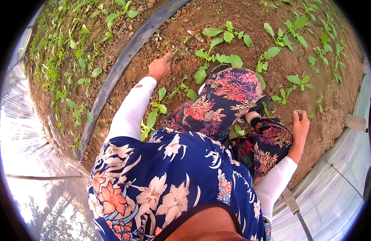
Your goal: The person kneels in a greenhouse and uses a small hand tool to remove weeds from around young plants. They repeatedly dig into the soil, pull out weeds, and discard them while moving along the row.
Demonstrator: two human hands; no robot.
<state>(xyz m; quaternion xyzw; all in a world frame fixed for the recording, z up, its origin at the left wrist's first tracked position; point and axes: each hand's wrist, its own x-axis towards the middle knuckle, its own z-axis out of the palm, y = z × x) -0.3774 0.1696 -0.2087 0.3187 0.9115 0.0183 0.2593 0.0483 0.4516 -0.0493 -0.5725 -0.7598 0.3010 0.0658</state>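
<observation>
My left hand (159, 67) grips the handle of a small hand hoe (185, 44). The hoe's metal blade (195, 35) rests at the soil among small weeds, just left of a broad-leaved seedling (228, 33). Beside my right knee, my right hand (300, 124) hangs above the bare soil with its fingers curled together. Nothing shows in it. Another leafy plant (217, 57) grows between the hoe and my left shoe (219, 69).
A dark flat irrigation hose (125, 66) curves along the soil to my left. Past it, green plants (79, 60) grow densely. More seedlings (289, 34) stand at right. Clear plastic sheeting (333, 168) borders the bed on both sides. My floral trousers (215, 99) are bent between the plants.
</observation>
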